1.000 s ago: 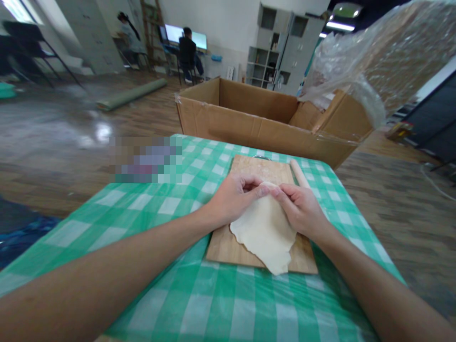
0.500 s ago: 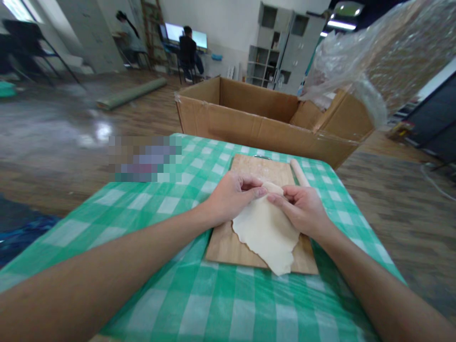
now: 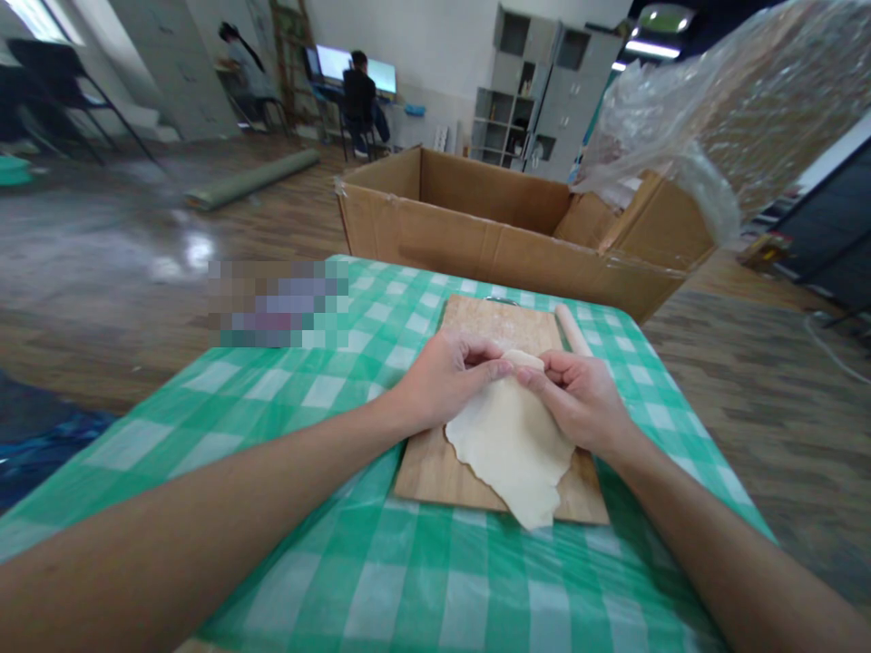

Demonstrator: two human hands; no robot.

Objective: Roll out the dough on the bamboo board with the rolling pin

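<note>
A thin, pale sheet of dough [image 3: 513,440] with a ragged edge lies over a wooden board [image 3: 442,472], its near tip reaching past the board's front edge. My left hand [image 3: 455,376] pinches the dough's far end from the left. Opposite it, my right hand [image 3: 575,394] pinches the same end from the right, the two thumbs close together. Between the fingertips a small part of the dough is folded up. Some fingers are hidden behind the dough. A rolling pin [image 3: 572,328] rests along the board's right side.
A green-and-white checked cloth [image 3: 327,562] covers the table. Beyond the far edge stands a big open cardboard box [image 3: 490,227] with plastic wrap [image 3: 653,127] at its right. A blurred-out patch hides something at the table's left. Two people sit at the back of the room.
Almost nothing differs. Both hands keep their pinch on the dough's far end, and the dough's near tip sits very slightly lower in view.
</note>
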